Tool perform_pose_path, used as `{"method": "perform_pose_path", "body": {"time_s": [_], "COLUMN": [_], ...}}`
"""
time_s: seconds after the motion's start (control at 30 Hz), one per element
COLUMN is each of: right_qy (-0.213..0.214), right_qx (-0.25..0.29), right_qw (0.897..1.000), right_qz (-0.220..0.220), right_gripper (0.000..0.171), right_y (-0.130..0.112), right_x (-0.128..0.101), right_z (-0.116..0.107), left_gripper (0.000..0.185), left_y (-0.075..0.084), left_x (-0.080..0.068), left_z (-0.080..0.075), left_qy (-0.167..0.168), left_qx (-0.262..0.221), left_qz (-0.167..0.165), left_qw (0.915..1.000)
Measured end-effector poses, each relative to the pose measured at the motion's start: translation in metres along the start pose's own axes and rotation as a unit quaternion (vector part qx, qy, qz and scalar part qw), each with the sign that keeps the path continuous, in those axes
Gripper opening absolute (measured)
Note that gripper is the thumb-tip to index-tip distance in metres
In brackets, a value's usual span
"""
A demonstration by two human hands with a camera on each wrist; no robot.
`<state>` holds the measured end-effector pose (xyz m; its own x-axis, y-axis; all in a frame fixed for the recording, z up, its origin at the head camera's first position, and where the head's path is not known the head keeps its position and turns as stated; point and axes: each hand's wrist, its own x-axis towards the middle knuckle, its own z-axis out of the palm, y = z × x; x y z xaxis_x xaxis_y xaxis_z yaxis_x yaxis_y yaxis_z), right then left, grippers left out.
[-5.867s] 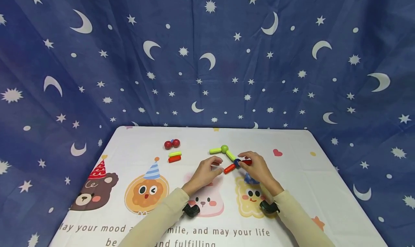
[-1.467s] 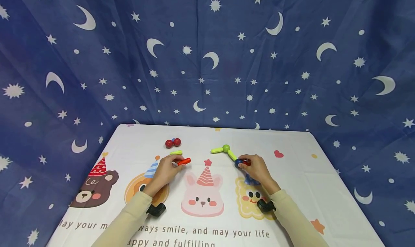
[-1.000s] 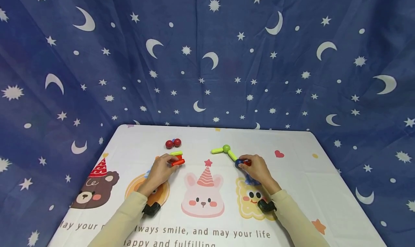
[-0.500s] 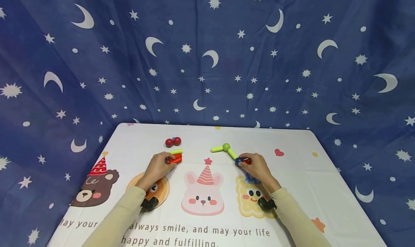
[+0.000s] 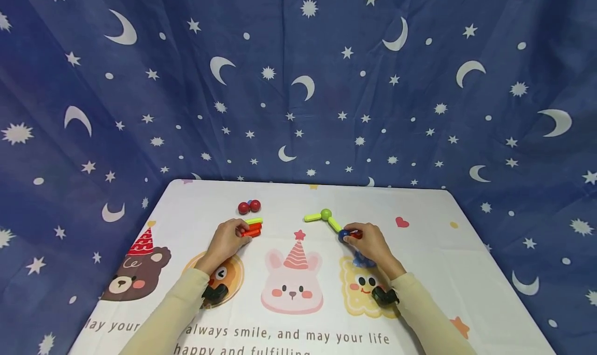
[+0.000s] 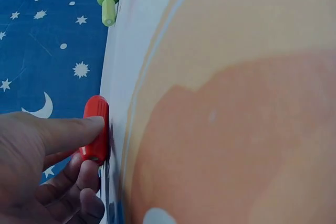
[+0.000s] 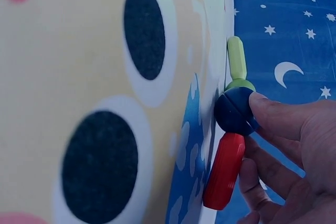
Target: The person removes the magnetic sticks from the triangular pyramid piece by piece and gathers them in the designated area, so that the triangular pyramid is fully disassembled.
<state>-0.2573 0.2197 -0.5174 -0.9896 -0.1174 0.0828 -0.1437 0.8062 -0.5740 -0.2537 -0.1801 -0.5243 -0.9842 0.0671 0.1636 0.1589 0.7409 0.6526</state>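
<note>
The left hand (image 5: 227, 239) pinched a red stick (image 5: 252, 232) lying crosswise, well left of the blue ball (image 5: 343, 235) and second red stick (image 5: 356, 235) the right hand (image 5: 368, 242) gripped.

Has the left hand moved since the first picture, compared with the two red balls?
Yes. The left hand moved left, away from the blue ball, and now lies below the red balls.

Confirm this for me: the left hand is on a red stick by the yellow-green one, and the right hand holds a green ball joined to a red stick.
One thing is wrong: the ball under the right hand is dark blue, not green, as the right wrist view shows. It does join a red stick. The left hand is indeed on a red stick by the yellow-green one.
</note>
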Motion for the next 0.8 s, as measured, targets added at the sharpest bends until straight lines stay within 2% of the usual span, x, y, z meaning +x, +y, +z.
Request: {"method": "perform_pose_path", "body": {"time_s": [0.23, 0.37, 0.6, 0.8], "right_qy": [0.010, 0.007, 0.005, 0.001], "right_qx": [-0.001, -0.001, -0.007, -0.004], "right_qw": [1.000, 1.000, 1.000, 1.000], "right_qz": [-0.013, -0.004, 0.007, 0.017], "right_gripper": [0.029, 0.030, 0.032, 0.033], "right_y": [-0.0020, -0.0033, -0.0020, -0.0020], "right_x": [0.0020, 0.0016, 0.0014, -0.0037], "right_z": [0.0004, 0.0009, -0.0005, 0.0004], "left_gripper": [0.022, 0.023, 0.026, 0.024], "left_y": [-0.0023, -0.0030, -0.0028, 0.0012], "left_x": [0.0018, 0.0003, 0.0007, -0.0040], "left_z": [-0.0031, -0.0046, -0.0072, -0.0104], "left_qy": [0.008, 0.011, 0.023, 0.023], "left_qx": [-0.005, 0.001, -0.002, -0.023], "left_qz": [-0.013, -0.018, -0.001, 0.000], "left_qw": [0.9999, 0.9998, 0.9997, 0.9995]}}
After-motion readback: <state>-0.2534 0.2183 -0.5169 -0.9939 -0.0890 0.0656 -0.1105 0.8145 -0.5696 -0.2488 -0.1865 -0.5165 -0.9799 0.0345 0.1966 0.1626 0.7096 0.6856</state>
